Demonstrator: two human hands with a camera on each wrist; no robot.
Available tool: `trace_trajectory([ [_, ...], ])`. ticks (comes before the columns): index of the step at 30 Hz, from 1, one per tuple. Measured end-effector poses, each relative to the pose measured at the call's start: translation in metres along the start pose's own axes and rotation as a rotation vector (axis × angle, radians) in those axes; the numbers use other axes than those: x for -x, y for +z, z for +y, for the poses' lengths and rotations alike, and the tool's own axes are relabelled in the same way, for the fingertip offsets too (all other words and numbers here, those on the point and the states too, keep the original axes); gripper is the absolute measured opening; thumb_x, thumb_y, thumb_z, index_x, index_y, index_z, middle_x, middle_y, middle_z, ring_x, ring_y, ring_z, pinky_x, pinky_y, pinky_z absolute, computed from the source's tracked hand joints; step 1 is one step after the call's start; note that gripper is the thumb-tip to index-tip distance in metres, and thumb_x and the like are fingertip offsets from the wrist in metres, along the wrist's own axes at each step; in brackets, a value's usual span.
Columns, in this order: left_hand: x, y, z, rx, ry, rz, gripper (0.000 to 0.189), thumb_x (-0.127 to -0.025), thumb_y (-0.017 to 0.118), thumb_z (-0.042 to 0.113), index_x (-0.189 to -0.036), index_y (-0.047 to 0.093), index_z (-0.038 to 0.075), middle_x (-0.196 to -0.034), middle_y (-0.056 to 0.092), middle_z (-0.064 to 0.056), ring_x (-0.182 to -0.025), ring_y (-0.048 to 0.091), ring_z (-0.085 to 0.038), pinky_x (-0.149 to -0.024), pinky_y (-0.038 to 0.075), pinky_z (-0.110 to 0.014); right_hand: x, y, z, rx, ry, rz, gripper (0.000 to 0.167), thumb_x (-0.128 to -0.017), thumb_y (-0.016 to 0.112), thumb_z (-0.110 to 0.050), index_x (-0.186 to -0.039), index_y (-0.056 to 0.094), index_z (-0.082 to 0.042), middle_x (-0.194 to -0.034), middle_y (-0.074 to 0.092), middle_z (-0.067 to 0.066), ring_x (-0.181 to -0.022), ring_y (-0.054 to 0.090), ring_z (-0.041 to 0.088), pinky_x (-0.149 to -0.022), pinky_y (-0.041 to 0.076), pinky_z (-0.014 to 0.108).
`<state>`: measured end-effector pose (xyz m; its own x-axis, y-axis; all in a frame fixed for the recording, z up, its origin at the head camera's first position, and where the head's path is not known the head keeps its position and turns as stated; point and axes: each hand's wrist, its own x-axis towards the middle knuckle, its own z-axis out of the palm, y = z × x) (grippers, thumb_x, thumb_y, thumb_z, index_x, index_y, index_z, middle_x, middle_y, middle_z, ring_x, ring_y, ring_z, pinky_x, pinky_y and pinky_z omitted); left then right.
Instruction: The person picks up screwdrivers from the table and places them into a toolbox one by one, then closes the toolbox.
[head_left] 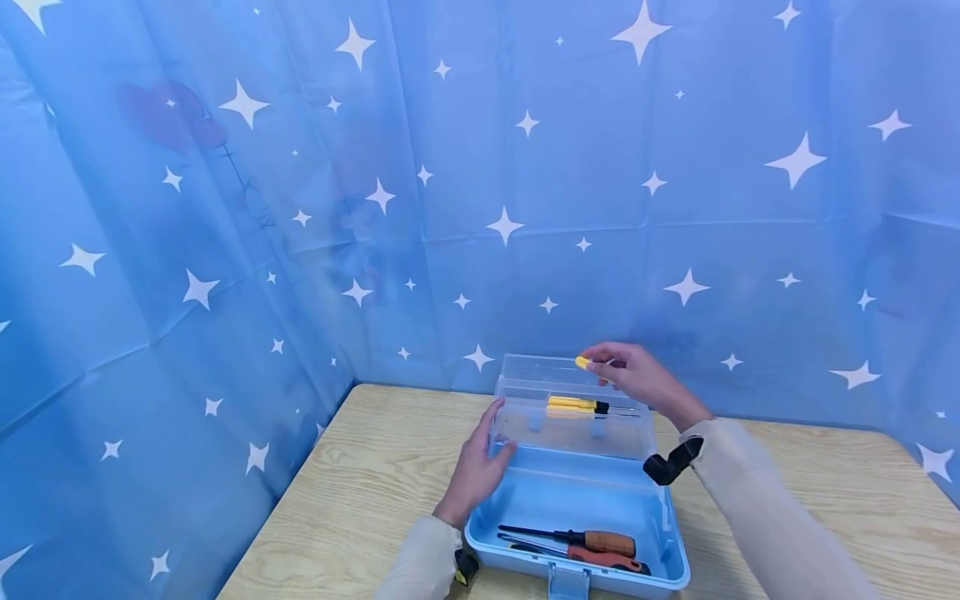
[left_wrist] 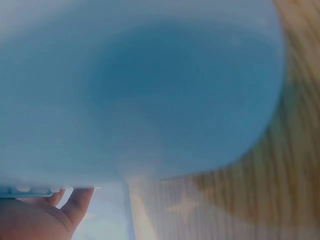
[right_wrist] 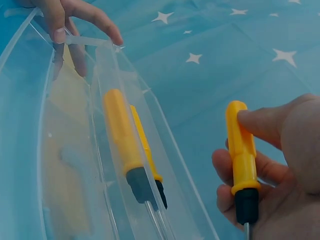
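Observation:
My right hand (head_left: 633, 372) pinches a yellow-handled screwdriver (right_wrist: 243, 160) by its handle, thumb on one side and fingers on the other, over the back of the raised clear lid (head_left: 525, 433). The screwdriver's black collar and part of its metal shaft show below the handle in the right wrist view. My left hand (head_left: 476, 471) grips the lid's left end, with thumb and fingers on either side of its edge. Two more yellow-handled screwdrivers (right_wrist: 120, 135) lie in the clear lid's compartment. The lid stands up from the blue toolbox (head_left: 525, 492).
Inside the toolbox lie a screwdriver with a wooden handle (head_left: 609, 543) and one with a red and black handle (head_left: 600, 557). A latch (head_left: 568, 582) hangs at its front. The wood-grain table (head_left: 337, 500) meets a blue star-patterned curtain (head_left: 450, 275) at the back and left.

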<state>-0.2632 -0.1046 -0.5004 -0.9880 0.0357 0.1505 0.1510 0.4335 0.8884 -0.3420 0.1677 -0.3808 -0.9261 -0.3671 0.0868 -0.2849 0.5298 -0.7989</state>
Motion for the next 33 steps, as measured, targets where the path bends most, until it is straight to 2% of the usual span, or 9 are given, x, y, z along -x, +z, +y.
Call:
trace_trajectory([
  [6, 0.000, 0.001, 0.000, 0.003, 0.005, -0.002, 0.064, -0.101, 0.056, 0.022, -0.155, 0.027, 0.041, -0.159, 0.035, 0.004, -0.143, 0.039, -0.030, -0.111, 0.036, -0.061, -0.003, 0.005, -0.002, -0.013, -0.019, -0.021, 0.034, -0.101, 0.058, -0.027, -0.131, 0.062, -0.011, -0.118, 0.064, 0.012, -0.094, 0.062, 0.030, -0.076, 0.053, 0.037],
  [13, 0.000, 0.000, 0.001, 0.000, -0.007, 0.003, 0.065, -0.100, 0.057, 0.024, -0.152, 0.027, 0.048, -0.159, 0.035, 0.006, -0.143, 0.039, -0.029, -0.111, 0.036, -0.061, -0.010, 0.012, -0.007, -0.019, -0.009, -0.026, 0.030, -0.101, 0.058, -0.026, -0.128, 0.063, -0.014, -0.116, 0.065, 0.010, -0.094, 0.061, 0.032, -0.077, 0.054, 0.041],
  [20, 0.000, 0.000, 0.000, -0.003, -0.012, 0.006, 0.064, -0.100, 0.057, 0.025, -0.152, 0.026, 0.048, -0.159, 0.034, 0.005, -0.143, 0.039, -0.030, -0.110, 0.036, -0.062, -0.017, 0.020, -0.006, -0.020, -0.031, -0.032, 0.031, -0.100, 0.060, -0.026, -0.128, 0.064, -0.011, -0.117, 0.064, 0.014, -0.093, 0.062, 0.030, -0.079, 0.056, 0.041],
  [26, -0.001, 0.000, 0.000, -0.004, -0.031, -0.003, 0.064, -0.100, 0.057, 0.027, -0.150, 0.026, 0.052, -0.159, 0.033, 0.009, -0.143, 0.039, -0.027, -0.112, 0.036, -0.060, -0.024, 0.027, -0.005, -0.036, -0.043, -0.024, 0.028, -0.100, 0.060, -0.024, -0.124, 0.065, -0.011, -0.115, 0.063, 0.017, -0.092, 0.063, 0.032, -0.083, 0.057, 0.044],
  [33, 0.000, 0.000, 0.000, -0.007, -0.023, -0.002, 0.064, -0.100, 0.057, 0.028, -0.151, 0.026, 0.051, -0.160, 0.033, 0.007, -0.144, 0.037, -0.028, -0.112, 0.034, -0.061, -0.026, 0.034, -0.006, -0.036, -0.056, -0.012, 0.026, -0.100, 0.060, -0.022, -0.123, 0.065, -0.010, -0.114, 0.064, 0.020, -0.089, 0.063, 0.029, -0.084, 0.058, 0.043],
])
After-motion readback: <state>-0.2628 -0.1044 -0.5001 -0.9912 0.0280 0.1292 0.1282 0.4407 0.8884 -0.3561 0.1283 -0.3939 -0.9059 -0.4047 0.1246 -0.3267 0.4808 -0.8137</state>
